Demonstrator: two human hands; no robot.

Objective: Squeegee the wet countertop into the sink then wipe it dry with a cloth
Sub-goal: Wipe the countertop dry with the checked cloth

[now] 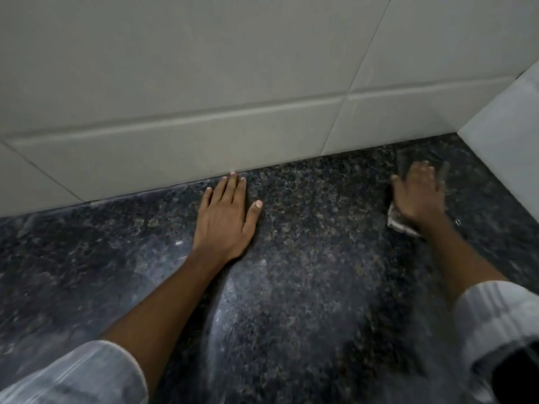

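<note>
A dark speckled granite countertop [306, 243] fills the lower half of the view, with shiny wet streaks near its middle and left. My left hand [226, 220] lies flat on the stone with fingers spread, its fingertips touching the foot of the back wall. My right hand [418, 195] presses down on a pale cloth [398, 221] near the back right corner; the hand is blurred. Only the cloth's near edge and a blurred patch beyond the fingers show. No squeegee and no sink are in view.
A wall of pale tiles [204, 83] rises along the back of the counter. A second pale wall [510, 141] closes the right side, forming a corner. Rolled white sleeves show on both forearms.
</note>
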